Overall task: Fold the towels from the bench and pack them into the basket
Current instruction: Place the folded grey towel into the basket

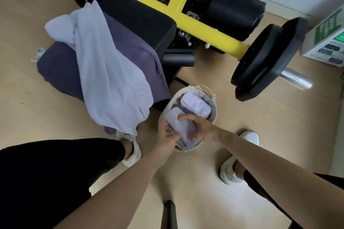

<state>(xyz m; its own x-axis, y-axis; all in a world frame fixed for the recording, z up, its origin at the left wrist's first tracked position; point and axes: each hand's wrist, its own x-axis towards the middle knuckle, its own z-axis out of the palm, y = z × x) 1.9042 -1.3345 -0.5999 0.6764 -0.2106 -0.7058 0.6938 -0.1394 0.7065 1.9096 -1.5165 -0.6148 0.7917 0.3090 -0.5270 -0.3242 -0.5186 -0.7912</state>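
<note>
A small white basket (214,109) stands on the floor in front of the bench. A folded pale lilac towel (195,105) lies in its far half. Both hands hold a second folded lilac towel (183,128) in the basket's near half: my left hand (167,135) grips its left edge, and my right hand (199,126) curls over its top and right side. On the black bench (141,18) a loose light lilac towel (108,72) hangs down over a dark purple towel (135,52).
A yellow bar (195,22) with a black weight plate (264,57) juts out to the right, just behind the basket. A cardboard box (327,42) sits at the far right. My feet in white shoes flank the basket on the wooden floor.
</note>
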